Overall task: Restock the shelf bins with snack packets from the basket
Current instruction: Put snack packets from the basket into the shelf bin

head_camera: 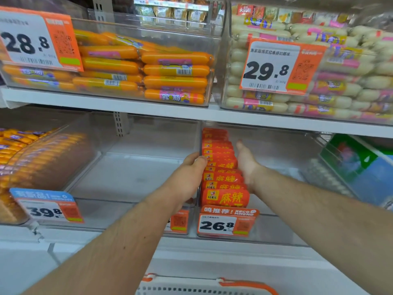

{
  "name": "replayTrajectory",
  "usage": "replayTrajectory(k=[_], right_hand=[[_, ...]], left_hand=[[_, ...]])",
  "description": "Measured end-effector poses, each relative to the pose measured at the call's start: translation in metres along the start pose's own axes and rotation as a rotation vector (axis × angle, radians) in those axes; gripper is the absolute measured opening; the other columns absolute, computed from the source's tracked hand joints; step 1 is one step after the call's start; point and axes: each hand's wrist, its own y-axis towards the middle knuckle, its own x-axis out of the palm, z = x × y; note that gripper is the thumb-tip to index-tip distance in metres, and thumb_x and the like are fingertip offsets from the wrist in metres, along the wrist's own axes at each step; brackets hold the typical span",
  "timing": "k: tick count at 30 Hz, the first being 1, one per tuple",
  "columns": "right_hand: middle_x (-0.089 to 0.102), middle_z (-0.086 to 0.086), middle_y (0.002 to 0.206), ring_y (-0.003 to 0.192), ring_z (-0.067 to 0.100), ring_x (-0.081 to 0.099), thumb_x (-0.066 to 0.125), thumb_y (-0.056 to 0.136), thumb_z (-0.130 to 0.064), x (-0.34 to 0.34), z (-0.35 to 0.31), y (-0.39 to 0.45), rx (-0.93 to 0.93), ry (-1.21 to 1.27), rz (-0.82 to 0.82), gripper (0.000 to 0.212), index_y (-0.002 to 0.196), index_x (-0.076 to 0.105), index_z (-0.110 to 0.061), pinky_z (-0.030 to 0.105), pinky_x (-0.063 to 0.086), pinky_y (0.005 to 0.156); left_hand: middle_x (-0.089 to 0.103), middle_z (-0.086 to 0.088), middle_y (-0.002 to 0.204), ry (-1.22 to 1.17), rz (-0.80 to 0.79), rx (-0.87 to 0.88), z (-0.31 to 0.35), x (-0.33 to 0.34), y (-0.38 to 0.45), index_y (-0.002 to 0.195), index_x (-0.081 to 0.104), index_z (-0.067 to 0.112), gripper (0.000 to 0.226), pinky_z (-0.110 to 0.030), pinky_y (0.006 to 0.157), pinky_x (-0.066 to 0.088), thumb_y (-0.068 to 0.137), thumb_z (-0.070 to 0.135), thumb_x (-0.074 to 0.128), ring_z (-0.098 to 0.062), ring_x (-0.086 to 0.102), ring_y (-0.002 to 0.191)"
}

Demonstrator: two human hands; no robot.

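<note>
Both bare forearms reach forward and upward from the lower corners of the view, converging toward the middle. The left hand is turned with its back toward the camera, knuckles uppermost, thumb bent over to the right; its fingers curl away out of sight. The right hand stands on edge, palm facing left, fingers straight and together, pointing away from the body, the wrist slightly bent. The two hands sit at nearly the same height, near each other but not touching.
</note>
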Motion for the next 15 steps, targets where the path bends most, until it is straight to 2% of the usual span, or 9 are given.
replayTrajectory(k=[2, 5, 7, 9, 11, 13, 15], right_hand=[[0.062, 0.009, 0.052, 0.044, 0.023, 0.063, 0.02, 0.086, -0.082, 0.001, 0.001, -0.004, -0.001, 0.011, 0.053, 0.088, 0.06, 0.064, -0.011, 0.033, 0.05, 0.061], [0.05, 0.002, 0.046, 0.039, 0.019, 0.055, 0.02, 0.081, -0.088, -0.01, 0.005, -0.013, 0.072, 0.074, 0.143, 0.087, 0.095, 0.055, -0.009, 0.027, 0.05, 0.056], [0.058, 0.008, 0.053, 0.051, 0.024, 0.064, 0.021, 0.079, -0.089, -0.015, 0.014, -0.022, 0.114, 0.024, 0.12, 0.095, 0.112, 0.053, -0.006, 0.037, 0.055, 0.067], [0.07, 0.018, 0.071, 0.061, 0.032, 0.071, 0.02, 0.087, -0.082, -0.008, 0.019, -0.036, 0.091, 0.013, 0.047, 0.091, 0.107, 0.062, -0.004, 0.042, 0.054, 0.074], [0.073, 0.022, 0.081, 0.065, 0.033, 0.072, 0.019, 0.093, -0.074, 0.002, 0.021, -0.045, 0.052, -0.003, 0.033, 0.084, 0.099, 0.066, -0.005, 0.043, 0.053, 0.073], [0.073, 0.022, 0.086, 0.071, 0.033, 0.073, 0.021, 0.091, -0.076, 0.004, 0.021, -0.054, 0.042, 0.028, 0.081, 0.087, 0.111, 0.061, -0.002, 0.044, 0.055, 0.076], [0.071, 0.022, 0.105, 0.098, 0.036, 0.07, 0.026, 0.087, -0.081, 0.0, 0.016, -0.064, 0.074, 0.053, 0.118, 0.095, 0.126, 0.048, 0.003, 0.049, 0.052, 0.09]], left_hand=[[0.069, 0.01, 0.106, -0.008, 0.008, -0.004, 0.002, 0.001, -0.003, 0.131, 0.048, 0.034, 0.032, -0.026, 0.073, 0.043, 0.105, 0.042, 0.032, -0.005, 0.063, 0.094], [0.068, 0.01, 0.104, 0.013, 0.015, -0.019, 0.005, 0.003, -0.007, 0.126, 0.048, 0.038, 0.029, -0.034, 0.08, 0.043, 0.104, 0.046, 0.03, -0.01, 0.062, 0.096], [0.068, 0.008, 0.102, 0.038, 0.034, -0.031, 0.007, 0.003, -0.009, 0.12, 0.048, 0.04, 0.026, -0.036, 0.078, 0.045, 0.104, 0.048, 0.03, -0.015, 0.063, 0.096], [0.069, 0.005, 0.097, 0.064, 0.058, -0.02, 0.009, 0.005, -0.01, 0.115, 0.051, 0.036, 0.025, -0.035, 0.076, 0.046, 0.104, 0.046, 0.031, -0.017, 0.065, 0.092], [0.071, 0.003, 0.097, 0.067, 0.101, -0.005, 0.009, 0.007, -0.011, 0.116, 0.056, 0.03, 0.029, -0.035, 0.08, 0.048, 0.103, 0.045, 0.035, -0.017, 0.066, 0.088], [0.071, 0.001, 0.103, 0.126, 0.156, 0.042, 0.01, 0.007, -0.016, 0.114, 0.062, 0.023, 0.032, -0.031, 0.082, 0.047, 0.102, 0.042, 0.039, -0.014, 0.064, 0.086], [0.067, -0.001, 0.114, 0.268, 0.249, 0.161, 0.013, 0.005, -0.025, 0.122, 0.062, 0.019, 0.034, -0.029, 0.085, 0.045, 0.101, 0.039, 0.043, -0.016, 0.061, 0.095]])
